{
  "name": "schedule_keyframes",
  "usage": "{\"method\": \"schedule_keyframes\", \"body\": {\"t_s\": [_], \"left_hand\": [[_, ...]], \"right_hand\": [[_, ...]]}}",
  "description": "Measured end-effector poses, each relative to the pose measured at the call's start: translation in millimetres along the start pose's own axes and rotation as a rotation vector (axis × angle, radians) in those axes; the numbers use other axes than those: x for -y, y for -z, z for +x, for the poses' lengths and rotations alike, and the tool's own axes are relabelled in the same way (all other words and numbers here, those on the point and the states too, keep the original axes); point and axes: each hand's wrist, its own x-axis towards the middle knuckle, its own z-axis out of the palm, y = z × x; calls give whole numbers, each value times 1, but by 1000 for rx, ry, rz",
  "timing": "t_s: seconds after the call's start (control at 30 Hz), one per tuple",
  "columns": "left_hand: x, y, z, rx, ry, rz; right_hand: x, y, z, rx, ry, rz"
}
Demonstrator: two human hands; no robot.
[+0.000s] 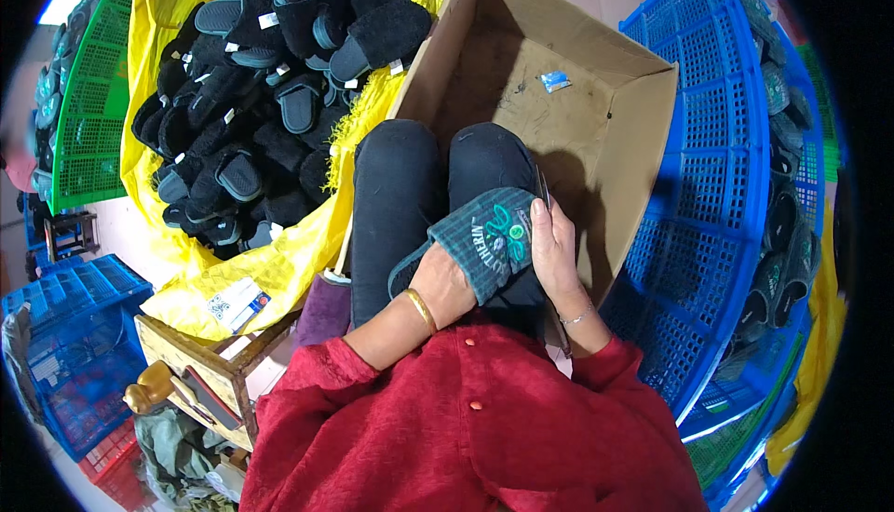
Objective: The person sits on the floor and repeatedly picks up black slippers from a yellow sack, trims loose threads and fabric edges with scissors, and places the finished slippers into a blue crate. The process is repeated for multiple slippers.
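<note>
A dark green-grey checked slipper (486,242) with a bright green emblem and pale lettering lies across my lap. My left hand (441,285) reaches into its foot opening, so those fingers are hidden. At the other side of the slipper is my right hand (555,249), closed with its thumb against the upper's edge. A thin, dark, pointed metal tool (541,182) sticks up out of that hand; its kind is not clear. My knees in dark trousers (399,177) are under the slipper.
Black fluffy slippers (270,102) fill a yellow sack (307,242) ahead left. An open cardboard box (643,130) stands beyond my knees, holding a small blue packet (555,81). Blue crates (708,177) with checked slippers line the right. A wooden stand (186,363) is at left.
</note>
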Motion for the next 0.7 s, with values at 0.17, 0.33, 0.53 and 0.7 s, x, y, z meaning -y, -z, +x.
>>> {"method": "schedule_keyframes", "body": {"t_s": [0.17, 0.33, 0.53, 0.7], "left_hand": [[5, -1, 14, -33, -12, -61], [16, -7, 17, 7, -44, -112], [11, 25, -35, 259, -234, 19], [5, 64, -94, 173, -61, -319]], "right_hand": [[-3, 10, 8, 41, 94, -133], [7, 4, 18, 41, -95, 44], [-10, 6, 10, -13, -208, 197], [0, 8, 0, -66, -243, 335]]}}
